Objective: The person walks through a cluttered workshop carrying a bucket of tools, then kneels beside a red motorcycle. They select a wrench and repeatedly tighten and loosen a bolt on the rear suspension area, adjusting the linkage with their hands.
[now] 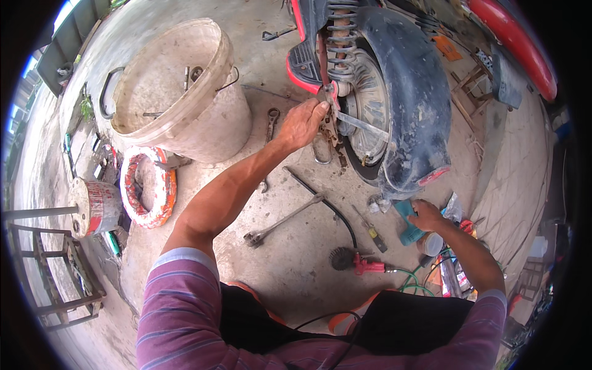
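Observation:
My left hand (303,123) is closed on a metal bracket (330,116) at the lower end of the coil-spring shock (342,43), beside the scooter's rear wheel (370,98). A flat metal arm (364,126) crosses the wheel. The dusty dark mudguard (419,92) covers the tyre. My right hand (424,214), fingers apart and slightly bent, is at a teal item (407,232) below the mudguard, near a round tub (430,245). A screwdriver (374,234), long wrench (277,223), black hose (336,213) and pink air tool with wire brush (367,265) lie on the concrete.
A large dirty white bucket (209,129) stands left of the scooter, with a wrapped ring (132,209), a rusty drum (98,206) and a metal frame (65,308) further left. A red body panel (512,40) and wooden stool (468,105) are at right, green hoses (410,277) near my knees.

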The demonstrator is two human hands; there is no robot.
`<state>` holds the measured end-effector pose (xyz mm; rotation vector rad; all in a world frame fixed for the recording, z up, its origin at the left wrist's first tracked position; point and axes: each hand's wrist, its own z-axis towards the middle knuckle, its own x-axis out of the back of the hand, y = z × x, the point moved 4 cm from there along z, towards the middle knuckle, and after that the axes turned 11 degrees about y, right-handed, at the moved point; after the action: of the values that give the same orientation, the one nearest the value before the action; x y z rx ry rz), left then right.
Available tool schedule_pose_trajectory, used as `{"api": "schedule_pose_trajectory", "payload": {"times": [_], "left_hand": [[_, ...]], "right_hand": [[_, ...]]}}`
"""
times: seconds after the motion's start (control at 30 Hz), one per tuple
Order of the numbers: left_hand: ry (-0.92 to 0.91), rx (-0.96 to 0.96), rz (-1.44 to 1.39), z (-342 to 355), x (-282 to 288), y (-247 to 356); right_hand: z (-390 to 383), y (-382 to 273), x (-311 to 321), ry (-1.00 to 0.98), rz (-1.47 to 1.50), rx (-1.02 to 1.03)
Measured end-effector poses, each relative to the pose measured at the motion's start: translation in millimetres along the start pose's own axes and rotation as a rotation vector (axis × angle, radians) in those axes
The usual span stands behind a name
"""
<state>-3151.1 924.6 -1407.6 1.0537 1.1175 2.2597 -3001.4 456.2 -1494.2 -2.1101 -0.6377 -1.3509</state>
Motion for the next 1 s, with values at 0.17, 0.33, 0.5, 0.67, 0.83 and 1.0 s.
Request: {"api": "schedule_pose_trajectory", "payload": {"times": [0.17,0.33,0.5,0.67,0.83,1.0], "left_hand": [[0.096,-0.203,-0.001,0,2,4],[0.075,0.071,-0.012,1,-3,2],[0.094,0.145,-0.045,5,-7,-4],[0.099,-0.1,-0.022,-4,1,5],[0.044,-0.171,0.032,1,1,-5],[0.07,0.02,-0.042,2,-5,-7]], "right_hand": [[-1,-5,3,0.02,-0.022,0.027],[1,-4,2,-0.018,-0.027,0.017],[3,-4,2,-0.032,-0.023,0.012],[-2,1,0,0.016,-0.01,0.044],[0,3,-1,-0.001,0.003,0.018],[2,-1,0,-0.03,-0.027,0.019]]}}
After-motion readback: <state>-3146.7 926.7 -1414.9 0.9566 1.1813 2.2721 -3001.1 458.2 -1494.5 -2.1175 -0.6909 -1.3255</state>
